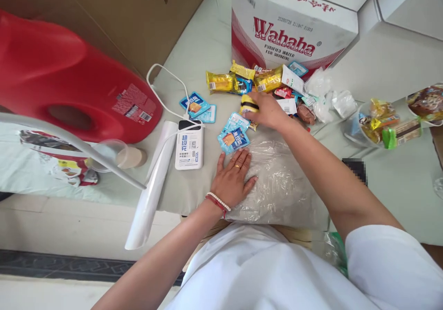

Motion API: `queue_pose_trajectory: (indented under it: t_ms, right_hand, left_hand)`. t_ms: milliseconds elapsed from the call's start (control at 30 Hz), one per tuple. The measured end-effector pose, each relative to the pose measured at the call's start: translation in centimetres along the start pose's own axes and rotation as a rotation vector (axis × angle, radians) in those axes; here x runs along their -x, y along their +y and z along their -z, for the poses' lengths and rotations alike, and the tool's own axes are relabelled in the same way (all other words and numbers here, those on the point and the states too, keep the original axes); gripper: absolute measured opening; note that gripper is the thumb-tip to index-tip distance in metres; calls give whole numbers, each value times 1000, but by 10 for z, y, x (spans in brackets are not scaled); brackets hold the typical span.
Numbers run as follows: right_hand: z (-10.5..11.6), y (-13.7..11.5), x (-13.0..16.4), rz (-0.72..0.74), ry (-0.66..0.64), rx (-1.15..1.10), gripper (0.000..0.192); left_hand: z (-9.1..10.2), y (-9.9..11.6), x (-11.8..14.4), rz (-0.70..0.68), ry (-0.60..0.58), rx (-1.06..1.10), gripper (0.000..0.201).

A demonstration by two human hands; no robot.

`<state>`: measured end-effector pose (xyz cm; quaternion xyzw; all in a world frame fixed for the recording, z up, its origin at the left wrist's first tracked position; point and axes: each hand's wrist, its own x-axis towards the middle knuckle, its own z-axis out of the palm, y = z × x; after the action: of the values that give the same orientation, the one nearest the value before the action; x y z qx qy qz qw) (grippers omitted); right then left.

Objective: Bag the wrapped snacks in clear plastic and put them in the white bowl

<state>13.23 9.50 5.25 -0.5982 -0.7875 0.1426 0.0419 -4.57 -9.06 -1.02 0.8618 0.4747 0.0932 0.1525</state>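
At the near edge of the table [194, 61], just in front of the person's white shirt, a clear plastic bag [280, 185] lies flat and crinkled. The left hand [232, 181] rests palm down on the bag's left side, fingers spread wide and flat, a ring on one finger and a bead-and-red-cord bracelet at the wrist; it grips nothing, and seems to be there to pin the thin film so it does not slide or bunch.

Just beyond its fingertips lie two blue snack packets [234, 134], one overlapping the other, close to the bag's far edge. To their left a white power bank [189, 145] lies flat, its white cable [166, 93] looping away toward the far left; beside it a white paper roll [152, 190] runs over the near edge.

The right hand [265, 111] reaches farther across, its forearm passing over the bag. Its fingers are curled partway closed around a yellow snack packet [248, 104], picked at the near side of a loose heap of snack packets [256, 81]. The heap sits against the foot of a Wahaha water carton [287, 28] toward the far edge, with crumpled clear wrappers [328, 98] to its right.

Two more blue packets [198, 107] lie apart on the left, near the cable. A red plastic jug [69, 79] lies on its side at the left edge, and a clear bowl of snacks [380, 125] stands toward the right edge.
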Motion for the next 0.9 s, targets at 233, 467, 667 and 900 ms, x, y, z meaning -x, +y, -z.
queue_pose_trajectory:
  t_ms: [233,467,667,900]
  right_hand:
    - [-10,-28,3,-249,68,21,59]
    - [-7,-20,8,-113,-203,128,72]
    - [-8,-13,13,-28,-249,174,82]
    - [10,10,36,-32,-38,164,63]
  left_hand:
    - [-3,1,-2,137,59,-50,78]
    - [0,1,-1,78,13,-41,72]
    - [-1,1,-1,57,27,-15,77]
    - [-7,1,-2,87,30,-26,95]
